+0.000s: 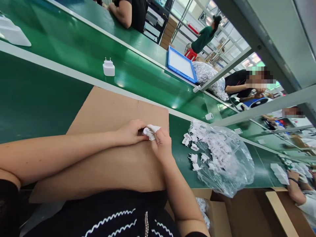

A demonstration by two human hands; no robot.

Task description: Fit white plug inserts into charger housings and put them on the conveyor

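Above a brown cardboard sheet (118,174), both my hands meet at a small white plastic piece (148,132). My left hand (132,132) comes from the left, its fingers closed on the piece's left side. From the right, my right hand (161,141) pinches what looks like a white cloth or second white part (155,127) against it; the fingers hide where one ends and the other begins. To the right, a clear plastic bag (229,161) lies open with several white plug pieces (194,158) in and beside it.
Beyond the cardboard runs a green conveyor (81,56) carrying a white charger (109,68). A blue-rimmed tray (181,65) stands past it. Metal frame bars (232,67) cross the upper right. Open cardboard boxes (247,210) sit lower right, near another person's arm (295,189).
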